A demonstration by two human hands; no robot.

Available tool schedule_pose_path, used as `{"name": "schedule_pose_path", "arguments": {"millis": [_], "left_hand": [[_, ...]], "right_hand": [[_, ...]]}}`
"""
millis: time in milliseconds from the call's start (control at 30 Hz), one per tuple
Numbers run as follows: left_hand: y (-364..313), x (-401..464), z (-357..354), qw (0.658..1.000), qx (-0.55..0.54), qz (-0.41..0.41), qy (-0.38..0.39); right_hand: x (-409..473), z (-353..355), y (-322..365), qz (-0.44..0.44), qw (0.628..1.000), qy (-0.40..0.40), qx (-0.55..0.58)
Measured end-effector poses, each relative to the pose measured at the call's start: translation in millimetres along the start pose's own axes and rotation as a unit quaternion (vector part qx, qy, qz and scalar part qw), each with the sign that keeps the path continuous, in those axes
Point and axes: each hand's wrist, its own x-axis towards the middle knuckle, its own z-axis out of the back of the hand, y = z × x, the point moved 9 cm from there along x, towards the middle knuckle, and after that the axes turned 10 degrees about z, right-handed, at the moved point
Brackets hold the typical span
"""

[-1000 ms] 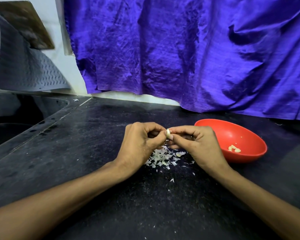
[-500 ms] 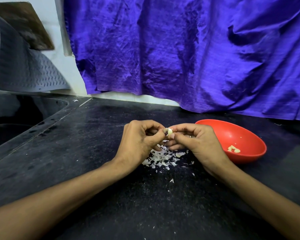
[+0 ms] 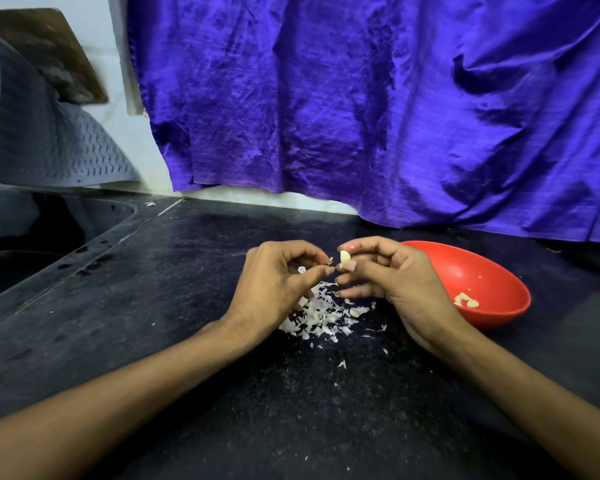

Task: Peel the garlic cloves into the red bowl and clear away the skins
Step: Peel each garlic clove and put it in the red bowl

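Now, taking the red bowl (image 3: 492,271) as my landmark: far behind it hangs a wide purple cloth (image 3: 378,109), reaching down to the back edge of the black countertop (image 3: 160,306) on which the bowl sits. Well to the bowl's left I see a sink basin (image 3: 32,237) sunk into the counter, with a grey ribbed mat (image 3: 49,140) draped above it. Both my forearms reach in from the near edge and meet just left of the bowl. My right hand (image 3: 395,278), nearest the bowl and raised above the counter, has its thumb and forefinger closed around a pale garlic clove (image 3: 344,259), the other fingers curled loosely beneath. My left hand (image 3: 274,282), one step further left, has its fingers bent inward, the thumb and forefinger tips pinching a small shred of skin (image 3: 330,261) just beside the clove. Below the two hands, left of the bowl, a heap of white garlic skins (image 3: 321,315) lies on the counter, partly hidden by my left hand, with loose flakes scattered nearer me. Inside the bowl, a few peeled cloves (image 3: 466,301) rest at the bottom.
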Motion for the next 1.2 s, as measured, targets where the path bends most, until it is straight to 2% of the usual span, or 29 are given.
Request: {"name": "schedule_pose_path", "arguments": {"millis": [167,367,600,800,1067,1200], "left_hand": [[1,2,3,1.000,0.012,-0.004,-0.018],[0,4,3,0.999,-0.035,-0.002,-0.007],[3,6,-1,1.000,0.003,0.004,0.002],[-3,-1,-6,0.999,0.035,-0.030,0.017],[3,4,6,0.995,0.085,-0.008,-0.046],[-7,1,4,0.997,0.059,-0.040,-0.029]], "right_hand": [[0,0,-1,-0.006,1.000,0.006,0.008],[0,0,-3,-0.014,1.000,0.007,-0.004],[1,1,-5,-0.019,1.000,0.005,0.002],[1,0,-6,-0.024,1.000,0.006,0.006],[1,1,-8,-0.037,0.999,0.007,-0.005],[-1,1,-8,-0.042,0.999,0.010,-0.005]]}}
